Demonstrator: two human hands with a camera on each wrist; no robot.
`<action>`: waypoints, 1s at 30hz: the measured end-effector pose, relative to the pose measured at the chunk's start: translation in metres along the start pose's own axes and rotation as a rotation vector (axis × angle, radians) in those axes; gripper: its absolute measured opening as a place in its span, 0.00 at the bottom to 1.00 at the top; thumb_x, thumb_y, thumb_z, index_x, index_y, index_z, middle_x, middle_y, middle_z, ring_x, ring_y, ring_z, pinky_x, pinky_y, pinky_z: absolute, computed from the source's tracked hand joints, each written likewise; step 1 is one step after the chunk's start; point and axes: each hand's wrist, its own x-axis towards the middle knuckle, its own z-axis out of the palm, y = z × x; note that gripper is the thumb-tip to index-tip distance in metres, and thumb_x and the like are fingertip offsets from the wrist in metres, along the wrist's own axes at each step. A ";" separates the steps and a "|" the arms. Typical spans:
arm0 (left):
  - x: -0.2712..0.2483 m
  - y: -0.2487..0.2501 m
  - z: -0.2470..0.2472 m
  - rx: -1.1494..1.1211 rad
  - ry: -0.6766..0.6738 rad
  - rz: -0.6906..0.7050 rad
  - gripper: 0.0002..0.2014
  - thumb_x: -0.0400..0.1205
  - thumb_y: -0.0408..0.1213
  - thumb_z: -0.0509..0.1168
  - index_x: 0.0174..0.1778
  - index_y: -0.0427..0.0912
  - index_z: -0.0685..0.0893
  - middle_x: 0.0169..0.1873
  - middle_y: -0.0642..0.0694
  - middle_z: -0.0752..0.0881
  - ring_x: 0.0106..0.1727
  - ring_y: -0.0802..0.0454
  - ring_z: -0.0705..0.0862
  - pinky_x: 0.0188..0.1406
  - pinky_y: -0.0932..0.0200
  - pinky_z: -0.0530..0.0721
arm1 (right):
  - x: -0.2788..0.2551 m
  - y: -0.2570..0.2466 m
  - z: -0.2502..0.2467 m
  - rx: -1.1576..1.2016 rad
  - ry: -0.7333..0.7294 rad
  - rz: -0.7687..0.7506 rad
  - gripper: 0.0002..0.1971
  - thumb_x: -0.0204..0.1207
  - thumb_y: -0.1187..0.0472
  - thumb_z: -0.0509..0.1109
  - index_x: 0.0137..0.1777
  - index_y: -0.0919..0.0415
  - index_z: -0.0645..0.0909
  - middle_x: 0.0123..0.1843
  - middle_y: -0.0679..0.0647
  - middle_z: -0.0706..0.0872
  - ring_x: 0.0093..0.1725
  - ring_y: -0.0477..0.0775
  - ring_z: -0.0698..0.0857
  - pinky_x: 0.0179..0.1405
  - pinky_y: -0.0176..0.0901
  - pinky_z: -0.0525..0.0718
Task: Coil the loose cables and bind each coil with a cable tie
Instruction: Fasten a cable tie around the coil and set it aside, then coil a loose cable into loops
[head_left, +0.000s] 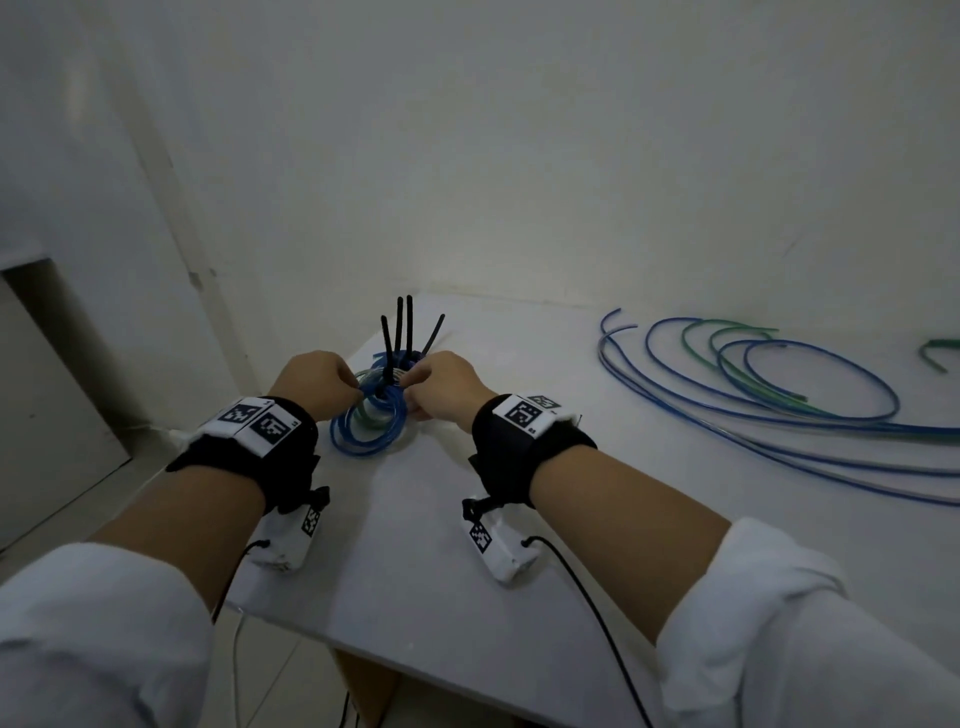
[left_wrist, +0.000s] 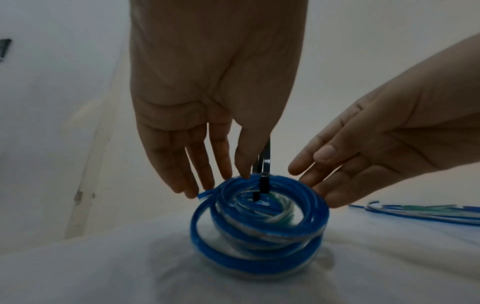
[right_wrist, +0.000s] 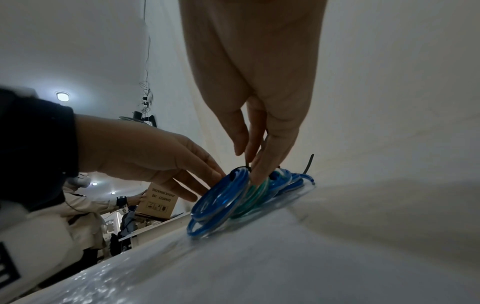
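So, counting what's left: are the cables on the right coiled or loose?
Loose: the blue and green cables lie spread in open loops, with no tie.
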 end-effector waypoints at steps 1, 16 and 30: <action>0.000 0.003 -0.002 -0.031 0.035 -0.001 0.12 0.77 0.40 0.69 0.53 0.37 0.87 0.52 0.40 0.87 0.53 0.44 0.83 0.46 0.58 0.76 | -0.001 0.001 -0.004 0.006 -0.004 0.002 0.11 0.75 0.73 0.65 0.55 0.74 0.85 0.55 0.68 0.87 0.57 0.65 0.84 0.61 0.56 0.83; -0.016 0.207 0.004 -0.428 0.303 0.488 0.04 0.76 0.38 0.67 0.44 0.46 0.82 0.38 0.52 0.85 0.43 0.48 0.83 0.47 0.54 0.82 | -0.079 0.083 -0.194 -0.075 0.206 0.175 0.06 0.77 0.66 0.66 0.40 0.61 0.80 0.35 0.57 0.83 0.34 0.52 0.83 0.38 0.45 0.85; -0.052 0.334 0.087 -0.149 -0.260 0.733 0.08 0.78 0.37 0.67 0.51 0.42 0.85 0.52 0.45 0.87 0.55 0.49 0.83 0.54 0.59 0.78 | -0.181 0.172 -0.298 -0.646 -0.107 0.370 0.11 0.66 0.55 0.80 0.45 0.58 0.86 0.41 0.53 0.85 0.39 0.51 0.83 0.33 0.38 0.82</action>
